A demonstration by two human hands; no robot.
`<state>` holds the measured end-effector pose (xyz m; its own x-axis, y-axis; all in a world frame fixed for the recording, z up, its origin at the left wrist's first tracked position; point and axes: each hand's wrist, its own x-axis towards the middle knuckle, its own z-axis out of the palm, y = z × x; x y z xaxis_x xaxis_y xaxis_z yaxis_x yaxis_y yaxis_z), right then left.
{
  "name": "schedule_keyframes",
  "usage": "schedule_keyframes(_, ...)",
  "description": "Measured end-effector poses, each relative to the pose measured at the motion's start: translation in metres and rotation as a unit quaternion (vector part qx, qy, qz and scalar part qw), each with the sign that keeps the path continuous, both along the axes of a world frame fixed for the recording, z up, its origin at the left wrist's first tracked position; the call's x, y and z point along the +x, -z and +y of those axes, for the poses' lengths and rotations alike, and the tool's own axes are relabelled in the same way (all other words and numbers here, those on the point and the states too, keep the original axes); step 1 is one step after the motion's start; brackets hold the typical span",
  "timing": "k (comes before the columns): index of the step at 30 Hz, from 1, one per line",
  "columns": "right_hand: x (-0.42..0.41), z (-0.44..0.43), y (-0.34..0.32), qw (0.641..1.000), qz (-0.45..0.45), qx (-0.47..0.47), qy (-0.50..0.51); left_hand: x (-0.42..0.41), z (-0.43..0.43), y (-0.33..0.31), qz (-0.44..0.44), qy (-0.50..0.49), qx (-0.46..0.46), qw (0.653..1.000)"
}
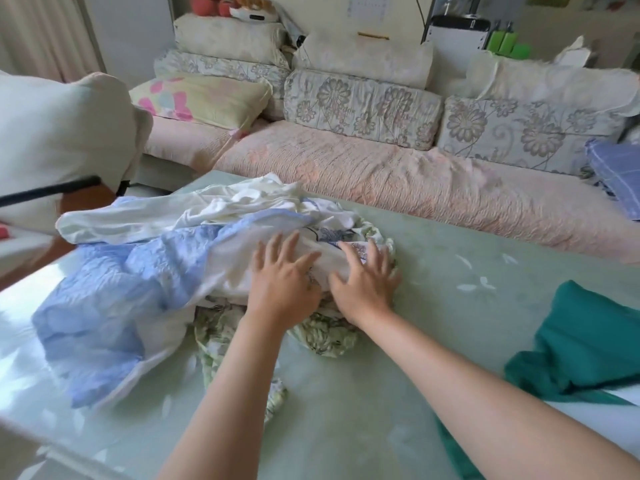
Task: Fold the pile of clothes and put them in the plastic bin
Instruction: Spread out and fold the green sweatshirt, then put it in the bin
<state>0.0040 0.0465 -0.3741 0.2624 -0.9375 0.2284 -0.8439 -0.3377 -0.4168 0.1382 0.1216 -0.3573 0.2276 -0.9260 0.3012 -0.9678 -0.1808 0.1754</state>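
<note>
Clothes pile (166, 261) toward table (450, 306) left edge; left hand (284, 275) and right hand (363, 284) flat on it, fingers spread, probably choosing a garment.

Teal cloth (588, 341) partly beyond right edge.

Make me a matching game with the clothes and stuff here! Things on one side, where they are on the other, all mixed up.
Things:
1. teal cloth
2. blue crinkly cloth
3. pillow with pink shapes
4. left hand

Places:
A. on the sofa
B. left part of the pile
C. right edge of the table
D. resting on the white cloth

Pairs: 1-C, 2-B, 3-A, 4-D
</note>
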Motion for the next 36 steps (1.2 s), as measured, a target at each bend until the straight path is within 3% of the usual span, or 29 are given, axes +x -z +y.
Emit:
schedule_keyframes(2, -0.003, -0.002, 0.013, 0.990, 0.017, 0.136, 0.031, -0.007, -0.003, 0.013, -0.008, 0.009, 0.058, 0.998)
schedule_keyframes(3, 0.000, -0.004, 0.018, 0.987, 0.022, 0.158, 0.023, -0.007, -0.003, 0.020, -0.013, 0.005, 0.079, 0.997)
schedule_keyframes(7, 0.041, -0.008, 0.019, 0.985, 0.042, 0.159, -0.059, 0.015, -0.004, 0.027, -0.034, -0.020, 0.050, 0.998)
schedule_keyframes(11, 0.093, -0.003, 0.007, 0.969, -0.056, 0.200, -0.135, 0.049, 0.006, 0.026, -0.023, -0.073, 0.013, 0.997)
schedule_keyframes(16, 0.103, -0.004, -0.002, 0.943, -0.045, 0.257, -0.206, 0.065, 0.011, 0.023, -0.030, -0.099, 0.047, 0.993)
schedule_keyframes(20, 0.056, -0.004, -0.015, 0.958, -0.048, 0.190, -0.209, 0.041, 0.008, 0.006, -0.026, -0.073, 0.070, 0.995)
schedule_keyframes(24, -0.019, 0.003, -0.034, 0.976, 0.022, 0.099, -0.191, -0.007, 0.004, -0.016, 0.003, -0.037, 0.061, 0.997)
schedule_keyframes(29, -0.128, 0.019, -0.060, 0.988, 0.056, 0.068, -0.129, -0.096, 0.004, -0.035, 0.058, 0.048, 0.009, 0.997)
schedule_keyframes(36, -0.284, 0.057, -0.085, 0.982, 0.182, 0.047, -0.011, -0.242, 0.006, -0.043, 0.138, 0.210, 0.047, 0.967)
